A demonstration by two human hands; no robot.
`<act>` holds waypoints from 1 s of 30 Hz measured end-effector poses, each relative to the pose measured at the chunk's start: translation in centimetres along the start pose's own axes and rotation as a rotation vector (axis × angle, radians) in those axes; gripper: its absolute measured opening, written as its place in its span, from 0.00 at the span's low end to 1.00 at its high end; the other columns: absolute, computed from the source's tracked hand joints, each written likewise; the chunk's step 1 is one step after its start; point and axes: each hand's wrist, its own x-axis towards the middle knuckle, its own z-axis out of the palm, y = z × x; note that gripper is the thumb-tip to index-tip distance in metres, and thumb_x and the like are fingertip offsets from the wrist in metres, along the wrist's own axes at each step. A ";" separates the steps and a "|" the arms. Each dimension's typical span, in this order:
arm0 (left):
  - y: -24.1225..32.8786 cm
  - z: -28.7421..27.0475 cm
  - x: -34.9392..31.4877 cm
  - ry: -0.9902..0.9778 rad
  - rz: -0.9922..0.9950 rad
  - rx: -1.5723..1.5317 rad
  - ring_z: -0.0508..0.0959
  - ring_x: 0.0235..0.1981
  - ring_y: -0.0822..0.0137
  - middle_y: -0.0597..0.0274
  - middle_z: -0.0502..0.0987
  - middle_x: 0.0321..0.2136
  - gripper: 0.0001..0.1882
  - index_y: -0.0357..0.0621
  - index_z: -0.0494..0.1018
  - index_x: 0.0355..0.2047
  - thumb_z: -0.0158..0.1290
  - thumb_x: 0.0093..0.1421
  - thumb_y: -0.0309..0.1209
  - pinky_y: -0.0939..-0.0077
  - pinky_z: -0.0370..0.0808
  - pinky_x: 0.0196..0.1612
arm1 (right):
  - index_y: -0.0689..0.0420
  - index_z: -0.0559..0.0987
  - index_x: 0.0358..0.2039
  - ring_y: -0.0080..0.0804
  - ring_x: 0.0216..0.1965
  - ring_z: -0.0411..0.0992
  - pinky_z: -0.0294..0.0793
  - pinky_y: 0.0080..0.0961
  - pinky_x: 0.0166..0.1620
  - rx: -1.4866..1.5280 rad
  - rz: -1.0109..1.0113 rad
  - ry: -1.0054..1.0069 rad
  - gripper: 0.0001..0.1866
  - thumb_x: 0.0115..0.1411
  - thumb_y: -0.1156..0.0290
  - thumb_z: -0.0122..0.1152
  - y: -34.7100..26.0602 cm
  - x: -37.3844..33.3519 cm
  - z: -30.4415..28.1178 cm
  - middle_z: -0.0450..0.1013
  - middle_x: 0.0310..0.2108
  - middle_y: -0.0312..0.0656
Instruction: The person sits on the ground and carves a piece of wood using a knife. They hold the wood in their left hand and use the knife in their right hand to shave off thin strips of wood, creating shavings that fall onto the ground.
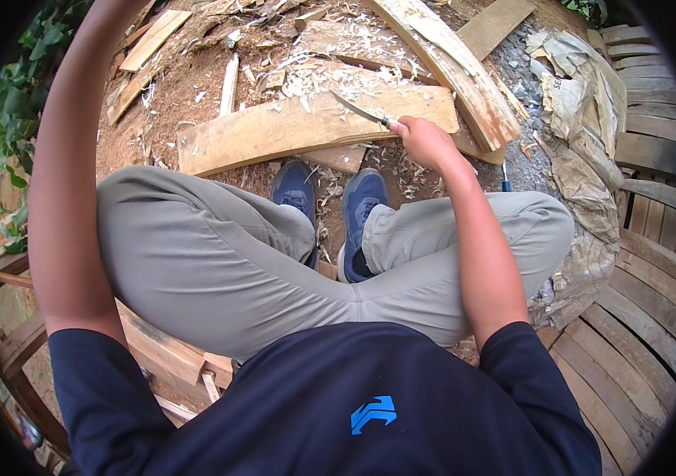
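My right hand (427, 143) is closed round the dark handle of a knife with a slim, curved blade (359, 109). The blade points up and left, over a flat wooden board (274, 131) lying across the ground in front of my shoes. Whether the blade touches the board I cannot tell. My left arm reaches up along the left side and leaves the picture at the top, so the left hand is hidden. Pale wood shavings (330, 79) are scattered on and behind the board.
A thick timber (449, 71) slants beyond the board's right end. Crumpled paper sacks (584, 119) lie on gravel at right, beside a slatted wooden structure (639, 317). A blue-handled tool (505, 178) stands by my right knee. More planks (163, 349) lie behind my left leg.
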 end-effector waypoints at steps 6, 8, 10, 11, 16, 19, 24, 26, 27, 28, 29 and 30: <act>-1.0 0.7 0.9 -0.013 -0.092 -0.046 0.82 0.37 0.67 0.54 0.84 0.37 0.14 0.33 0.79 0.45 0.60 0.61 0.28 0.73 0.80 0.40 | 0.57 0.82 0.47 0.53 0.52 0.76 0.71 0.47 0.55 0.037 0.146 0.010 0.24 0.72 0.50 0.47 1.3 2.1 0.1 0.78 0.48 0.56; 0.0 0.6 0.0 -0.005 -0.033 -0.023 0.83 0.37 0.66 0.53 0.84 0.38 0.14 0.33 0.79 0.46 0.59 0.61 0.27 0.72 0.80 0.40 | 0.58 0.82 0.46 0.53 0.52 0.76 0.71 0.47 0.55 0.025 0.241 0.244 0.24 0.71 0.50 0.48 1.9 2.3 -1.0 0.78 0.48 0.56; -2.3 -0.8 1.2 -0.053 -0.123 -0.148 0.83 0.38 0.65 0.52 0.84 0.39 0.15 0.33 0.79 0.46 0.59 0.61 0.27 0.72 0.81 0.40 | 0.58 0.83 0.46 0.54 0.50 0.76 0.72 0.46 0.53 0.032 0.236 0.387 0.25 0.71 0.49 0.49 2.1 2.3 -1.6 0.79 0.45 0.57; -7.0 -3.5 4.2 -0.103 -0.241 -0.277 0.83 0.38 0.65 0.52 0.84 0.39 0.15 0.33 0.79 0.47 0.59 0.61 0.27 0.72 0.81 0.40 | 0.58 0.83 0.47 0.55 0.48 0.77 0.73 0.45 0.51 0.051 0.177 0.410 0.25 0.70 0.49 0.50 1.8 2.4 -1.8 0.79 0.42 0.58; -0.6 0.8 0.8 -0.001 -0.081 -0.044 0.83 0.38 0.64 0.51 0.83 0.39 0.15 0.32 0.78 0.47 0.58 0.61 0.27 0.72 0.82 0.40 | 0.60 0.84 0.45 0.51 0.38 0.79 0.75 0.39 0.44 0.238 -0.075 0.250 0.23 0.68 0.51 0.57 -2.0 1.3 1.5 0.80 0.34 0.59; 0.1 0.6 0.4 -0.005 -0.077 -0.049 0.83 0.38 0.65 0.51 0.83 0.39 0.15 0.32 0.78 0.47 0.58 0.61 0.27 0.72 0.82 0.40 | 0.61 0.84 0.43 0.45 0.29 0.77 0.73 0.37 0.39 0.349 -0.253 0.176 0.22 0.68 0.52 0.59 -3.6 1.1 5.2 0.79 0.28 0.55; 0.1 0.4 0.1 0.036 -0.119 -0.097 0.83 0.38 0.65 0.52 0.83 0.40 0.15 0.32 0.79 0.47 0.59 0.61 0.27 0.72 0.82 0.40 | 0.61 0.85 0.39 0.49 0.29 0.77 0.74 0.41 0.39 0.375 -0.003 0.145 0.20 0.68 0.54 0.58 -1.6 3.0 5.2 0.79 0.26 0.52; -0.2 0.7 0.4 0.017 -0.080 -0.100 0.83 0.39 0.65 0.51 0.83 0.40 0.15 0.32 0.78 0.47 0.59 0.61 0.27 0.72 0.82 0.40 | 0.64 0.83 0.40 0.54 0.35 0.78 0.74 0.46 0.44 0.314 0.022 0.382 0.20 0.69 0.57 0.56 -0.3 3.6 4.7 0.79 0.30 0.58; -0.3 0.9 0.5 0.007 -0.060 -0.104 0.83 0.39 0.65 0.51 0.83 0.40 0.15 0.32 0.78 0.48 0.59 0.61 0.27 0.72 0.82 0.41 | 0.66 0.82 0.40 0.57 0.38 0.78 0.74 0.48 0.46 0.281 0.036 0.500 0.20 0.69 0.58 0.55 0.2 3.6 4.6 0.79 0.32 0.61; 0.0 0.6 0.4 0.004 -0.045 -0.069 0.83 0.39 0.65 0.51 0.83 0.40 0.16 0.32 0.78 0.48 0.59 0.61 0.27 0.72 0.82 0.41 | 0.67 0.78 0.45 0.59 0.42 0.77 0.73 0.50 0.48 0.252 -0.022 0.534 0.17 0.69 0.63 0.54 -0.2 3.5 4.6 0.78 0.37 0.63; 0.2 0.3 0.4 0.000 -0.030 -0.034 0.83 0.39 0.64 0.51 0.83 0.41 0.16 0.32 0.78 0.48 0.59 0.61 0.27 0.72 0.82 0.41 | 0.67 0.78 0.47 0.60 0.43 0.77 0.73 0.50 0.48 0.280 -0.115 0.532 0.17 0.69 0.65 0.54 -0.8 3.4 5.0 0.78 0.38 0.63; 0.2 0.2 0.4 -0.006 -0.014 -0.012 0.83 0.39 0.64 0.51 0.83 0.41 0.16 0.32 0.78 0.48 0.59 0.62 0.27 0.72 0.82 0.41 | 0.67 0.77 0.48 0.60 0.44 0.77 0.73 0.50 0.48 0.302 -0.198 0.532 0.17 0.68 0.66 0.55 -1.3 3.2 5.6 0.78 0.39 0.63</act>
